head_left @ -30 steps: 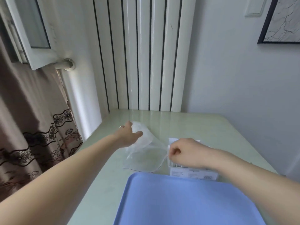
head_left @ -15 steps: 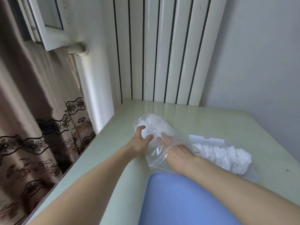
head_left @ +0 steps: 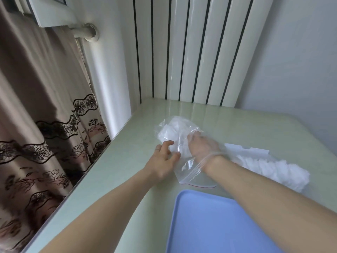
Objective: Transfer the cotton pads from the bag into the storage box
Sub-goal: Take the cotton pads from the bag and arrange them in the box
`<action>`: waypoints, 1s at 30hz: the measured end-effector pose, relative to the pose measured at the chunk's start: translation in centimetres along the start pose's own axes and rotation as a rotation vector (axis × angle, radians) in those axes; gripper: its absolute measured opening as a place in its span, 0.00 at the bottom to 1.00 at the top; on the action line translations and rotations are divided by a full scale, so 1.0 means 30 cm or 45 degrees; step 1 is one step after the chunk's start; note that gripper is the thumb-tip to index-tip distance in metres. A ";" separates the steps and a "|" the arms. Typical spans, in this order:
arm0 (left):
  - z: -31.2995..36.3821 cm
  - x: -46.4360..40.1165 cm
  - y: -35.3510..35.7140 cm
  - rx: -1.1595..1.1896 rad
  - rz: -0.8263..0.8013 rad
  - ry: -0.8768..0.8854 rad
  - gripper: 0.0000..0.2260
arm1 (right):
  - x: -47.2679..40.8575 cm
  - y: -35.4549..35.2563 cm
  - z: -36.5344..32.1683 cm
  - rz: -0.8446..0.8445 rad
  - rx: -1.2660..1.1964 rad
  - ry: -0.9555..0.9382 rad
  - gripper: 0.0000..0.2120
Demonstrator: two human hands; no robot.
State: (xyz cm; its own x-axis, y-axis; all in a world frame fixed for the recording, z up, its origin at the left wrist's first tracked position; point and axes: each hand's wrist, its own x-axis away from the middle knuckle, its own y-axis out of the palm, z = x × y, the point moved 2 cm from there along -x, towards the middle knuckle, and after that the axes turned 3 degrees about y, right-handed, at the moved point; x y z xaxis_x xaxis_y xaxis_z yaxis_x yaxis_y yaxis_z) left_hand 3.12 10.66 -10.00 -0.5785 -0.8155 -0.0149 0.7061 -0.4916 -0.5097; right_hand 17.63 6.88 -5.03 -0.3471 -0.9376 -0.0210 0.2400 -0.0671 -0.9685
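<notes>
Item, mid-frame: zip bag (head_left: 179,143), cotton pads (head_left: 173,130) remaining inside. Right hand (head_left: 202,148) reaching within, grasp indiscernible; left hand (head_left: 162,161) pinching bag. Extracted pads (head_left: 269,168) lying right; storage box unidentified.

My pale green tabletop (head_left: 246,125) is glossy and reflects the white radiator (head_left: 191,52) with dark gaps that stands behind it. To my left hangs a brown curtain (head_left: 36,106) with black lace floral bands, beside a white window frame (head_left: 52,13) and a white pipe (head_left: 85,31). The wall (head_left: 300,52) on the right is plain and pale. Soft daylight fills the corner.
</notes>
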 end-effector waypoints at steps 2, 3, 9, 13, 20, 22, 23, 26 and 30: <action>-0.004 -0.002 -0.002 -0.002 -0.008 -0.011 0.20 | 0.015 -0.016 0.000 0.015 0.041 0.028 0.17; -0.004 -0.002 0.000 -0.001 -0.014 -0.020 0.20 | 0.028 -0.017 0.005 0.016 0.060 0.025 0.17; 0.016 -0.012 -0.003 -0.015 -0.014 -0.085 0.20 | 0.141 -0.039 -0.006 -0.015 0.160 -0.127 0.18; 0.048 -0.021 -0.007 -0.111 -0.019 -0.156 0.21 | 0.313 -0.076 0.012 -0.032 0.017 -0.314 0.23; 0.256 0.037 -0.101 -0.316 0.076 -0.082 0.18 | 0.524 -0.199 0.218 -0.105 -1.302 -0.093 0.04; 0.371 0.086 -0.117 -0.217 0.131 0.107 0.12 | 0.550 -0.222 0.285 -0.301 -1.727 0.016 0.05; 0.428 0.116 -0.115 -0.135 0.102 0.185 0.10 | 0.560 -0.228 0.312 -0.400 -1.901 0.046 0.08; 0.566 0.210 -0.066 0.136 -0.207 0.238 0.10 | 0.583 -0.229 0.364 -0.448 -2.138 0.057 0.12; 0.644 0.290 0.019 0.122 -0.442 0.200 0.12 | 0.609 -0.230 0.396 -0.361 -2.305 0.071 0.13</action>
State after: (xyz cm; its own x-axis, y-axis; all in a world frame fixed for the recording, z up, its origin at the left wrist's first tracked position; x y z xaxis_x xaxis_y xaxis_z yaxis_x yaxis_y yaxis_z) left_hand 6.37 -2.61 6.19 -0.8399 -0.5427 0.0087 0.4882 -0.7623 -0.4248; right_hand 20.41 -13.83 4.22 -0.2337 -0.9513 0.2012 -0.9706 0.2405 0.0099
